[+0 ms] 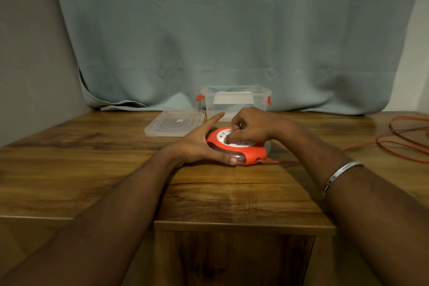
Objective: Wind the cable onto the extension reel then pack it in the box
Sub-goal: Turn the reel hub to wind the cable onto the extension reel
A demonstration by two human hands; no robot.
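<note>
An orange extension reel (251, 153) with a white socket face lies flat on the wooden table (92, 165). My left hand (199, 144) holds its left side, thumb along the front edge and index finger stretched toward the back. My right hand (249, 126) rests on top with fingers curled, pinching something on the white face; what it pinches is hidden. An orange cable (404, 139) leaves the reel's front right and lies in loose loops at the table's right edge. Behind the reel stands a clear plastic box (236, 102) with orange latches, open.
The box's clear lid (175, 123) lies flat to the left of the box. A grey-green curtain (220, 30) hangs behind the table. The table's front edge steps back on both sides of a middle section.
</note>
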